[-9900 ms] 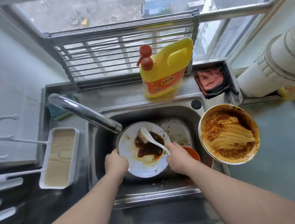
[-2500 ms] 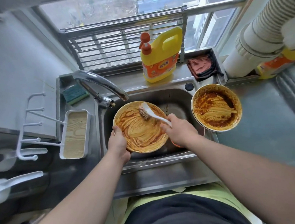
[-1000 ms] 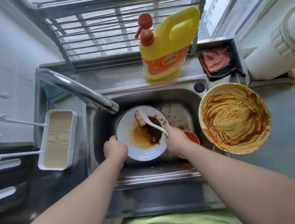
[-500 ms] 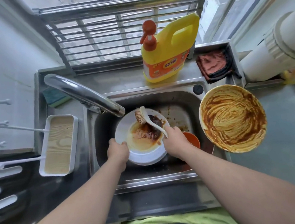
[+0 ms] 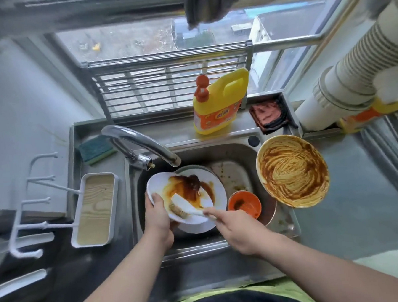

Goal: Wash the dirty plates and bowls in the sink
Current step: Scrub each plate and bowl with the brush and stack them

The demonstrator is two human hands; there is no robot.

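Note:
In the steel sink (image 5: 247, 148) my left hand (image 5: 157, 219) grips the near-left rim of a white plate (image 5: 159, 183) smeared with brown sauce, lifted and tilted over another white plate (image 5: 216, 185) below it. My right hand (image 5: 237, 228) holds the white dish brush (image 5: 185, 205) by its handle, the bristles on the held plate's near part. A small orange bowl (image 5: 244, 204) with sauce sits in the sink to the right. A large round plate (image 5: 292, 171) streaked with brown sauce rests on the sink's right edge.
The chrome tap (image 5: 142, 144) arches over the sink's back left. A yellow detergent bottle (image 5: 220, 102) stands behind the sink, with a green sponge (image 5: 95, 149) at the left and a reddish cloth (image 5: 268, 115) at the right. A white tray (image 5: 94, 209) hangs left of the sink.
The brush has moved from the plate's far side to its near side, spreading the sauce. My left hand has lifted and tilted the top plate. The camera has pulled back.

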